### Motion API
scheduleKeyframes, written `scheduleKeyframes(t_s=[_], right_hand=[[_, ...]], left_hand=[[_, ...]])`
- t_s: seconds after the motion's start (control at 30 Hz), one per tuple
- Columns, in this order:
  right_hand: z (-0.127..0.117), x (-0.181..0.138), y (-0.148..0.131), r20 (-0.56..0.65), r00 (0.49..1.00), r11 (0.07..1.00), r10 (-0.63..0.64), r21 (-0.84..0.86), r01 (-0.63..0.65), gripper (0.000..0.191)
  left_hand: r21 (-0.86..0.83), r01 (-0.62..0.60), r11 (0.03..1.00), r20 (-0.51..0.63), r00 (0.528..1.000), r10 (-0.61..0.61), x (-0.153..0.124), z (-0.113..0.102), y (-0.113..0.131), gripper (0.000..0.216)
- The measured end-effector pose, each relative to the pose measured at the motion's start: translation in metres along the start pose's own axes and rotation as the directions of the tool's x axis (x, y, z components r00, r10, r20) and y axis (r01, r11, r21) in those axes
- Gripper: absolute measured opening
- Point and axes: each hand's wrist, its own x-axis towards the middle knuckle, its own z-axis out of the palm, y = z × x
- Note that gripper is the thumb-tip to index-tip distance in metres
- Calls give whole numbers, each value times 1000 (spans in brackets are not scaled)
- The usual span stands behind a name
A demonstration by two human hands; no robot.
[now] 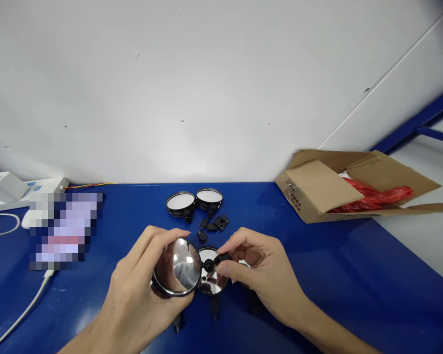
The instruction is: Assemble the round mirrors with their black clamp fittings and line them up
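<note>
My left hand (133, 285) is closed around the rim of a small round mirror (182, 265), its black ball-joint stem pointing right. Between thumb and index finger, my right hand (260, 270) pinches a small black plastic clip (223, 257) right beside that stem; whether the two touch I cannot tell. Under and behind the hands another round mirror (214, 281) lies on the blue table, partly covered. Several loose black clips (216, 223) are grouped just beyond the hands. Farther back, round mirrors (180, 201) with black stems lie in two piles side by side.
A cardboard box (317, 189) with red plastic bags inside stands open at the right back. On the left lies a blurred-out phone (68, 228) with a white cable (25, 307). A white power strip (51, 189) sits against the wall at the left back.
</note>
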Motion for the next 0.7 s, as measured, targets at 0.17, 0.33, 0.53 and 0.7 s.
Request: scheduleKeyframes(t_s=[0.17,0.33,0.53,0.7], right_hand=[[6,3,4,5,997,993,77,91,-77,49],[7,3,5,60,996,991,72,108,-78,38],[1,2,5,139,989,998,43,40,-49,29],[-2,2,5,101,994,999,39,-23,-37,30]], left_hand=[[47,-31,998,-24,999,32,-4,0,1,48],[90,-103,991,-45,993,107,-5,0,0,43],[146,-115,983,-115,985,132,-5,2,-3,45],[151,-131,980,-107,983,148,-3,3,-6,47]])
